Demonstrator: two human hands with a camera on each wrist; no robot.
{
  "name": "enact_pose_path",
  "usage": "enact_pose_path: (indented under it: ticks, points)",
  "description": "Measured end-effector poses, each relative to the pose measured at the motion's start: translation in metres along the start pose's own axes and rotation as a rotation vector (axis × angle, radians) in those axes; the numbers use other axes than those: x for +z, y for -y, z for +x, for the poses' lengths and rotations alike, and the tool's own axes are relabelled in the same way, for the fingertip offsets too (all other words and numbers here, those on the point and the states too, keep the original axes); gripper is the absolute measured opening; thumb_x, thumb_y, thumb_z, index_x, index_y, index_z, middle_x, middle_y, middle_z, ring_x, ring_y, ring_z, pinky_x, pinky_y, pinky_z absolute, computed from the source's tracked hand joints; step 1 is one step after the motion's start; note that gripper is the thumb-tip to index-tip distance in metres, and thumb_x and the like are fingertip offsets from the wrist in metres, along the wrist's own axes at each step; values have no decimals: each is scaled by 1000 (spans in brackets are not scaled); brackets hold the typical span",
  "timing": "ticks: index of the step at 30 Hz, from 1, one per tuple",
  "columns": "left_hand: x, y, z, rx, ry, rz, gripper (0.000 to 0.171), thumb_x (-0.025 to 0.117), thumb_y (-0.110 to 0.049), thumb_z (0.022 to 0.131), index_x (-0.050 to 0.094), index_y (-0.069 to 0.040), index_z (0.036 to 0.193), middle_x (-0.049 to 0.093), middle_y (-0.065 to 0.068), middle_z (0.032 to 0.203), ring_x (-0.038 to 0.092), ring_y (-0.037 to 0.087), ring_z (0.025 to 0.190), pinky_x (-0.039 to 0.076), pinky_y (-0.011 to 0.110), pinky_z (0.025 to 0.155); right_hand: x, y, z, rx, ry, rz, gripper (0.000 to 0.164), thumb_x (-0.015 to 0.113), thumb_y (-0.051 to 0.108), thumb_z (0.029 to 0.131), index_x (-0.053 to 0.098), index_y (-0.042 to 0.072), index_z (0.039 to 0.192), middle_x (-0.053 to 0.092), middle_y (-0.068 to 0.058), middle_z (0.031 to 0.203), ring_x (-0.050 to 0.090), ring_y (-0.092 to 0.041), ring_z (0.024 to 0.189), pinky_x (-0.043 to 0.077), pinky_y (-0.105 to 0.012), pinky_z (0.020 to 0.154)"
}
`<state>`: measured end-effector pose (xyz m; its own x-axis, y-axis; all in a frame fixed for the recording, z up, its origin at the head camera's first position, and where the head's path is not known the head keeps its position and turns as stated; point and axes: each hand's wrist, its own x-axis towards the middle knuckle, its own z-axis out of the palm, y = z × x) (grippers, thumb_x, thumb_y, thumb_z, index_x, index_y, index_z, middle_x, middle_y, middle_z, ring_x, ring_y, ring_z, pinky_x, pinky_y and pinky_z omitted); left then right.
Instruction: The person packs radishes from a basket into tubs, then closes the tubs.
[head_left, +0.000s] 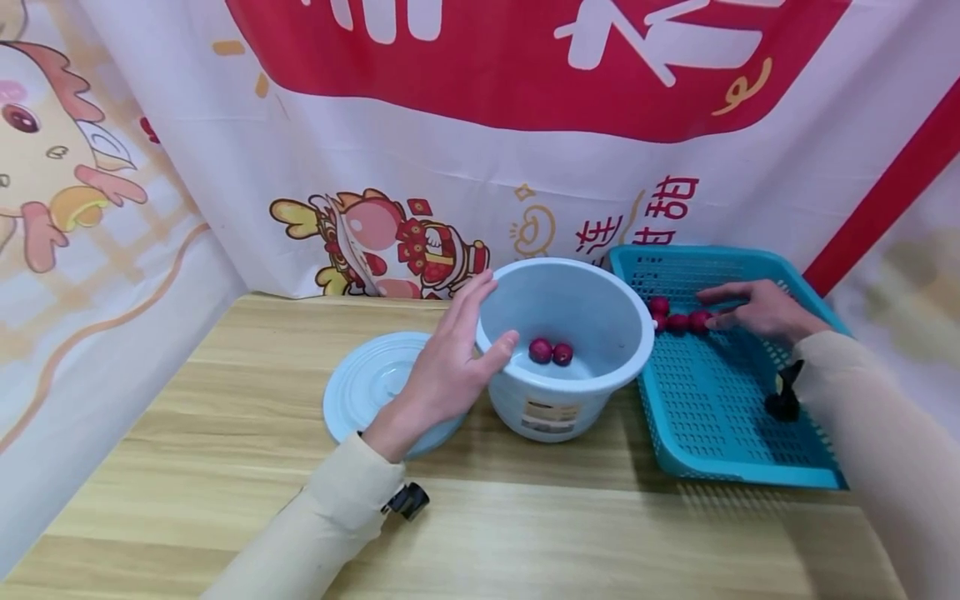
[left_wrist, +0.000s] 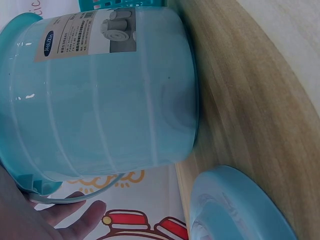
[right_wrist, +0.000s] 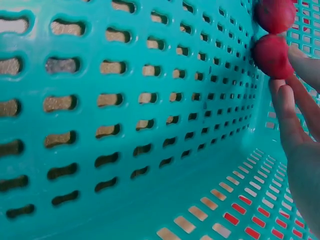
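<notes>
A light blue bucket point(head_left: 567, 390) stands upright, with two round dark red fruits point(head_left: 551, 352) on its bottom. My left hand point(head_left: 450, 358) rests at the bucket's left rim, thumb over the edge and fingers fairly straight. In the left wrist view, its fingers point(left_wrist: 82, 220) lie beside the thin bucket handle point(left_wrist: 85, 196). Inside the teal basket, my right hand point(head_left: 761, 312) pinches the rightmost of several red fruits point(head_left: 701, 322) between thumb and fingers. The right wrist view shows that fruit point(right_wrist: 273, 56) against another one point(right_wrist: 276, 14).
The teal basket point(head_left: 738, 468) stands right of the bucket, with perforated sides and floor. A round blue lid point(head_left: 360, 375) lies on the wooden table point(head_left: 247, 433), left of the bucket and partly behind my left arm. A printed cloth point(head_left: 450, 150) hangs along the back.
</notes>
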<state>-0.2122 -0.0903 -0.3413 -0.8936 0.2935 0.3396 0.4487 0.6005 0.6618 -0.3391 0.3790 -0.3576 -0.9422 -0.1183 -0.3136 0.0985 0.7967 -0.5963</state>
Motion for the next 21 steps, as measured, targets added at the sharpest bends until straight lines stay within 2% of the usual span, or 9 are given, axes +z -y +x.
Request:
enact_pose_path:
  ticks: [6,16,19,21]
  points:
    - [1,1,0,-6,1,3,83,47,-59,99,26,-19,169,13,-12,179,22,22,165,35,65,125,4,2,2,-24,31,-14,76,76,35,98,43,8,161,36,-32,164,26,-59,147,41,-79,111]
    - [1,1,1,-1,1,-2,83,47,-59,99,27,-18,169,13,-12,179,23,22,165,35,64,125,4,1,2,-32,53,-103,60,70,33,102,55,5,153,40,-36,158,30,-59,140,46,-74,102]
    - [0,1,1,0,4,-3,83,47,-59,99,26,-18,169,13,-12,179,23,22,165,36,65,125,4,3,-1,-34,45,-105,59,70,34,102,57,5,151,42,-36,156,33,-58,136,49,-68,97]
    - [0,1,1,0,5,0,83,47,-59,99,26,-18,169,13,-12,179,23,22,165,36,64,125,4,4,-3,-33,34,-101,60,70,37,101,58,5,150,46,-36,153,40,-54,133,52,-61,94]
